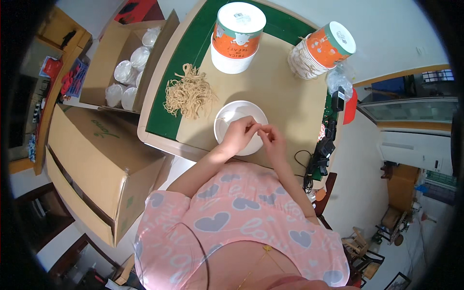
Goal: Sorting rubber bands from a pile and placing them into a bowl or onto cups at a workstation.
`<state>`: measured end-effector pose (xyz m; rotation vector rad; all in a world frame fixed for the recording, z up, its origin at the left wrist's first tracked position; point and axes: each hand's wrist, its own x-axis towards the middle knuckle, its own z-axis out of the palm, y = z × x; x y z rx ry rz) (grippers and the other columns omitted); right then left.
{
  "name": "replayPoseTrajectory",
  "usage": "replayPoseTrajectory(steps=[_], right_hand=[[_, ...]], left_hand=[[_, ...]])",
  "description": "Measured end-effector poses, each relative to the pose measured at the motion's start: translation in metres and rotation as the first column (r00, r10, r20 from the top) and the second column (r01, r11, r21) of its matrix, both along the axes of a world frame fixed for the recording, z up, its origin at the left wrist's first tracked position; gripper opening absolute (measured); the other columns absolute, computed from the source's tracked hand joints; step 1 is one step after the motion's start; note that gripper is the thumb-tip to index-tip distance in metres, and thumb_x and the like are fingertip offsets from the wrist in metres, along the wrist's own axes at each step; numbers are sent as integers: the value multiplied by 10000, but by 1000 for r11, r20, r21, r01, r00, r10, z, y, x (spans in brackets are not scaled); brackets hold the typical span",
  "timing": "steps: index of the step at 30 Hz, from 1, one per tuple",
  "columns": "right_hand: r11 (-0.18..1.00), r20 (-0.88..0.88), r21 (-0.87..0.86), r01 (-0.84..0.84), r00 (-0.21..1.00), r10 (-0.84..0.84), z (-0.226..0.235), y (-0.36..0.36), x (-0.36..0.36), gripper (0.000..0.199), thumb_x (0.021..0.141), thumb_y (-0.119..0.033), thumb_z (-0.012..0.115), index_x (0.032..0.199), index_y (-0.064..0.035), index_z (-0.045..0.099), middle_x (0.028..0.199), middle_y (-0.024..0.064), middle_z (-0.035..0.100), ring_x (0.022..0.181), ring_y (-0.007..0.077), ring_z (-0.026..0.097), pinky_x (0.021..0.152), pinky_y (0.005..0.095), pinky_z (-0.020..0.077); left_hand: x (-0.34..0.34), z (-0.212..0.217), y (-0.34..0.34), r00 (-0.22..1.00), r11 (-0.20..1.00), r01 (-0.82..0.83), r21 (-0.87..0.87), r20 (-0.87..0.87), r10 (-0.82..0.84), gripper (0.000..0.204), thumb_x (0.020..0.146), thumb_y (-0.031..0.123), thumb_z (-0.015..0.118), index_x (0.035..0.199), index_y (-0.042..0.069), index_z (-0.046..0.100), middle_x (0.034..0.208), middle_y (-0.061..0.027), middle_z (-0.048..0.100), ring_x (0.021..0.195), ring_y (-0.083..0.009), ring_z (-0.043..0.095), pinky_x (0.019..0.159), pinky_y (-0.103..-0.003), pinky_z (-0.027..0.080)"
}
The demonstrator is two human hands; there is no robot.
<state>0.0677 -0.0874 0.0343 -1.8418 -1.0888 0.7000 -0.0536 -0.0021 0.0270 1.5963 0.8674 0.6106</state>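
Hands: left hand and right hand were held close together over the white bowl, fingertips pinched; whether anything was clamped between them could not be told.
Bowl: it was set on the desk, near its front edge.
Rubber bands: a tan pile of rubber bands was spread just left of the bowl.
Cups: two stacks of paper cups were placed at the far side.
Boxes: cardboard boxes were seen to the left of the desk.

Home packing setup, cardboard boxes w/ lids, stacked paper cups, card table
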Motion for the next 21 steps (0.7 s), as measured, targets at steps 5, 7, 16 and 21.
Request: replayPoseTrajectory(steps=[5,7,16,21], right_hand=[[997,-7,39,71,997,-71,5,1,9,102,796,-88,662,895,-69,653,663,-8,571,527,67,419,482,229,361],[997,4,60,39,999,-39,12,0,8,106,796,-76,656,902,-69,653,688,-2,587,529,68,430,485,226,370],[991,167,113,-76,984,56,5,-9,13,111,780,-36,647,889,-52,633,776,63,622,564,142,536,520,266,443],[990,221,111,-91,973,65,3,-18,15,107,776,-42,653,880,-49,627,752,77,609,585,172,558,533,286,455]], left_hand=[[-11,19,5,977,987,149,53,-162,-138,285,848,275,616,976,20,626,778,-139,633,709,-271,618,641,-354,471],[-13,14,4,975,982,183,48,-133,-175,277,843,272,620,967,25,627,774,-136,633,711,-271,616,642,-354,471],[-9,37,-2,940,964,261,-50,-213,-265,194,858,215,580,873,28,634,748,-135,621,648,-240,557,599,-342,437],[-11,43,-6,947,951,309,7,-95,-307,205,864,224,549,868,30,616,731,-160,616,683,-328,583,623,-394,448]])
